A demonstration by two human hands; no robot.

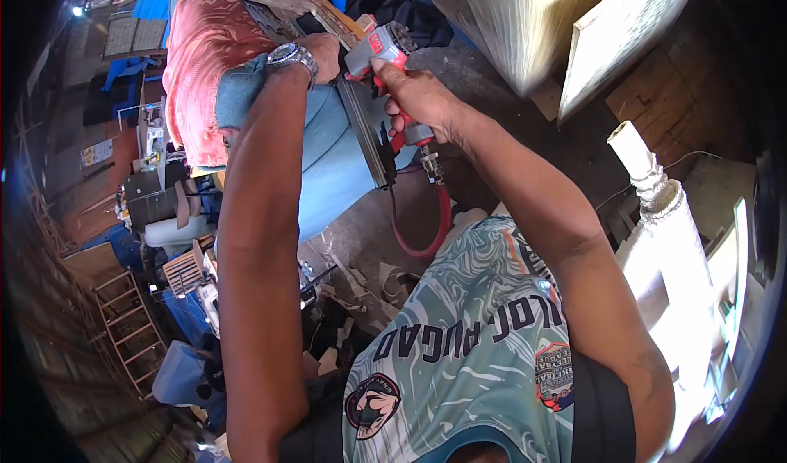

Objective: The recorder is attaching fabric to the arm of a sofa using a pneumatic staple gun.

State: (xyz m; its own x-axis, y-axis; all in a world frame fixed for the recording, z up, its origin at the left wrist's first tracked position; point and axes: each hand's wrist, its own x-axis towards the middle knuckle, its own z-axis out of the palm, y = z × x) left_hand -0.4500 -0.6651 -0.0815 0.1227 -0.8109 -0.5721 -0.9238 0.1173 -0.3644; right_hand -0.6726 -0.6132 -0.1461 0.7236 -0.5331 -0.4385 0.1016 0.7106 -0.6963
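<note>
My right hand [418, 98] is wrapped round the grip of a grey and red pneumatic staple gun [377, 50]. Its long dark magazine [361, 131] slants down beside light blue upholstery [328, 188], and a red air hose [445, 221] loops below the handle. Just left of the gun's head, my left hand [323, 55], with a metal watch [288, 54] at the wrist, is closed at the upper edge of the upholstered piece. Its fingertips are hidden, so what they grip cannot be made out. Pink-red fabric [201, 49] covers the padding left of that hand.
Pale panels [602, 41] lean at the upper right. A wrapped white roll [668, 233] stands right of my right arm. Scraps [352, 287] litter the floor below the upholstery. A wooden ladder-like frame [129, 328] and a sewing machine [154, 143] are at the left.
</note>
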